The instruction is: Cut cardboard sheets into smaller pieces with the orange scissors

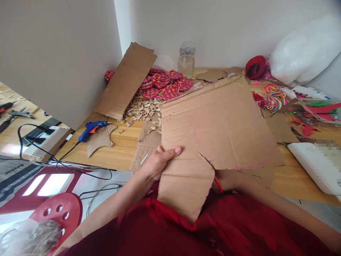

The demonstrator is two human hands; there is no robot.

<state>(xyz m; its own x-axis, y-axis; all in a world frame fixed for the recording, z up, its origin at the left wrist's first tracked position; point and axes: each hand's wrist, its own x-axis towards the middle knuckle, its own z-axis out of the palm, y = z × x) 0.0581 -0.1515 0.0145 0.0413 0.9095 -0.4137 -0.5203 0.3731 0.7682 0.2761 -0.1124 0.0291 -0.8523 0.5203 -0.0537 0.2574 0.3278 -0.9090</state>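
Observation:
A large sheet of brown cardboard (221,124) is held up in front of my body, with faint pink curved lines drawn on it. My left hand (162,160) grips its left edge, thumb on top and the other fingers mostly underneath. A slit runs into the sheet from the lower right, and the flap below it hangs toward my lap. Beside that cut, my right hand (223,180) is partly under the cardboard, closed on scissors whose red handle (218,185) shows. The blades and most of the right fingers are hidden.
A blue glue gun (92,131) lies left beside a cardboard scrap (101,140). Peanut shells (144,109), red patterned pouches (170,85), a leaning cardboard strip (128,81) and a bottle (186,60) stand behind. Colourful cords (273,97) and a white device (314,165) are right.

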